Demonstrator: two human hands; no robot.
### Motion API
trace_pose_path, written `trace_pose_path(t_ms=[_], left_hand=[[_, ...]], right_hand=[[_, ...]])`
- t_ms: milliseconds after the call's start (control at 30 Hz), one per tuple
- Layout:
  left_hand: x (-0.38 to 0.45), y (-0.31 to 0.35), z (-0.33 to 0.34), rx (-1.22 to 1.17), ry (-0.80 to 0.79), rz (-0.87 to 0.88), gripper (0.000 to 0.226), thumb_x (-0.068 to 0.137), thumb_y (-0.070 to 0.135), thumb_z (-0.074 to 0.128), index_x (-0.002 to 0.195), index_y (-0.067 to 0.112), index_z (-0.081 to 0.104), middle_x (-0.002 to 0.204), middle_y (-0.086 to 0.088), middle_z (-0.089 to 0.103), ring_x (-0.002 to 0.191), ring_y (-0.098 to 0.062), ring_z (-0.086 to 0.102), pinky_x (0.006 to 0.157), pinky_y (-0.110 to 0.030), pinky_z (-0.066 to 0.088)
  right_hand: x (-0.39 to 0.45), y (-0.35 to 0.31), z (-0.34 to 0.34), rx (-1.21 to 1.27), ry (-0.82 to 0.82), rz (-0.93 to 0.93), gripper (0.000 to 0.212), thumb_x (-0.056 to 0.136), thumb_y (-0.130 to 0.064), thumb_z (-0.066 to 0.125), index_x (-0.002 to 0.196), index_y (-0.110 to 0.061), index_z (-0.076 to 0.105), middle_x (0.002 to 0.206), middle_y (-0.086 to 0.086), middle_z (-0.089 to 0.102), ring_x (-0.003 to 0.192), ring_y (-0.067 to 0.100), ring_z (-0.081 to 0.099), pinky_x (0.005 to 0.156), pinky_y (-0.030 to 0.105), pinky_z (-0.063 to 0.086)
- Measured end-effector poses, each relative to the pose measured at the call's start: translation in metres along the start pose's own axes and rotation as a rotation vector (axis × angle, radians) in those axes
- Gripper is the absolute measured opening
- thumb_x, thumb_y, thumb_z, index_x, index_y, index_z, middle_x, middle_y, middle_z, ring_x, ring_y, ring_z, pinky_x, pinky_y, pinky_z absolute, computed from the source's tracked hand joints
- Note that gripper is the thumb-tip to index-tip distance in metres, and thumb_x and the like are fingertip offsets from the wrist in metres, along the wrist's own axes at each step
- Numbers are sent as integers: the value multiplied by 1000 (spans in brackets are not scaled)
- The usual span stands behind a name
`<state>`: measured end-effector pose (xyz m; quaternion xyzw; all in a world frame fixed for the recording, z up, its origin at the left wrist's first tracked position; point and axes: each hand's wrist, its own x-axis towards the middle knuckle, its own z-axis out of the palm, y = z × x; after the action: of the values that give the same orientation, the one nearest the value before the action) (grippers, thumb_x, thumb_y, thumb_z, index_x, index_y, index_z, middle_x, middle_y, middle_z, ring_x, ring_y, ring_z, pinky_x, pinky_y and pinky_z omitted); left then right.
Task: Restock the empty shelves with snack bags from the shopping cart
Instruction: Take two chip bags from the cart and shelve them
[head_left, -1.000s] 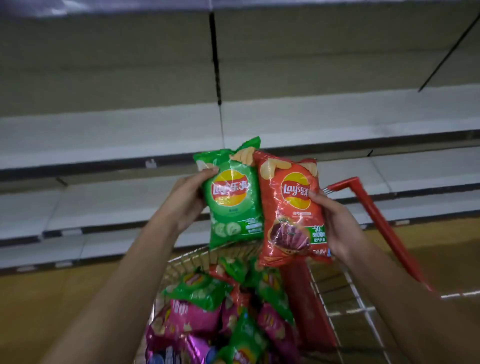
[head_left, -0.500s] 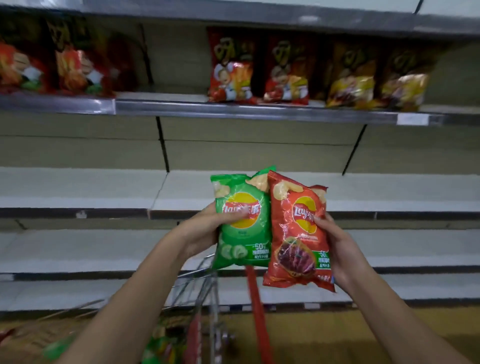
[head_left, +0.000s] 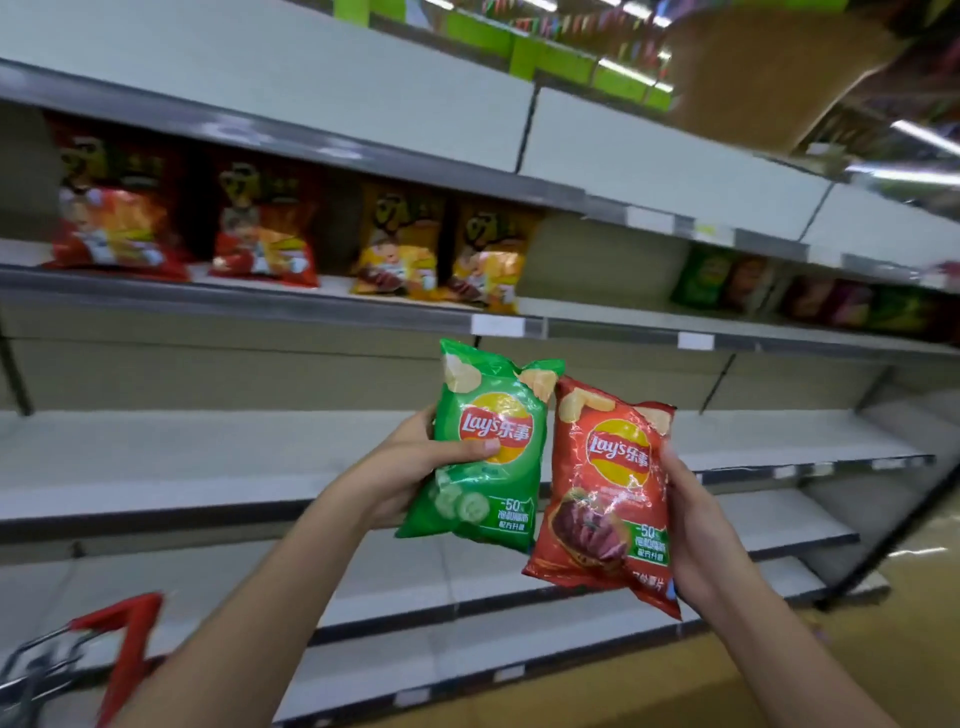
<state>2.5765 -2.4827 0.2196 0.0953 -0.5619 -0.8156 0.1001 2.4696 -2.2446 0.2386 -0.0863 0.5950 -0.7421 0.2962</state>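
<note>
My left hand (head_left: 410, 467) grips a green Lay's chip bag (head_left: 483, 447) from its left side, thumb across the logo. My right hand (head_left: 696, 535) holds a red Lay's chip bag (head_left: 597, 499) by its right edge. Both bags are upright, side by side, raised in front of the bare white shelves (head_left: 208, 447). The shopping cart (head_left: 78, 660) shows only its red handle and wire rim at the bottom left.
A higher shelf (head_left: 260, 301) carries red and yellow snack bags (head_left: 265, 234) on the left and green and dark bags (head_left: 727, 280) to the right. Several lower shelves run the full width. A brown column hangs at the top right.
The view has swung up and to the right, away from the cart. Both hands have carried the two bags up from above the cart to shelf height. The cart now sits at the bottom left.
</note>
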Motion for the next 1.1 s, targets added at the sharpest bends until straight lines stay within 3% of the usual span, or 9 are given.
trace_pose_path(t_ms=[167,400,667,900,1100], left_hand=[[76,-5,83,47,-95,9,62,67,9,79,124,8,53,109,-14,72,97,-31,70,78,-39,58],[209,-9,170,113,-120,44,59,70,13,79,122,10,53,105,-12,73,95,-30,71,81,-41,59],[354,-28,279,135,-124,52,53,72,18,78,119,7,57,105,-14,73,96,-31,71,83,-42,58],[453,-60,377,159,-40,77,47,75,32,72,115,11,60,103,-9,74,92,-24,72,81,-36,58],[523,-92,447,89,116,120,52,74,30,74,121,12,58,108,-11,73,98,-27,71,88,-41,54]], right_hand=[[30,-41,-80,-61,161,-79,49,85,-44,66,126,-20,54,106,15,74,90,38,72,72,51,59],[113,-103,-188,0,277,-264,37,82,-43,68,115,-29,57,104,11,74,90,38,72,83,60,54],[213,-185,-317,-49,286,-307,30,81,-40,69,108,-34,57,98,8,76,83,34,74,67,47,59],[290,-232,-443,-30,258,-327,29,85,-41,67,110,-34,56,98,5,75,83,32,74,71,46,60],[368,-280,-539,-41,116,-290,27,85,-41,68,109,-35,57,98,6,75,85,33,74,73,47,60]])
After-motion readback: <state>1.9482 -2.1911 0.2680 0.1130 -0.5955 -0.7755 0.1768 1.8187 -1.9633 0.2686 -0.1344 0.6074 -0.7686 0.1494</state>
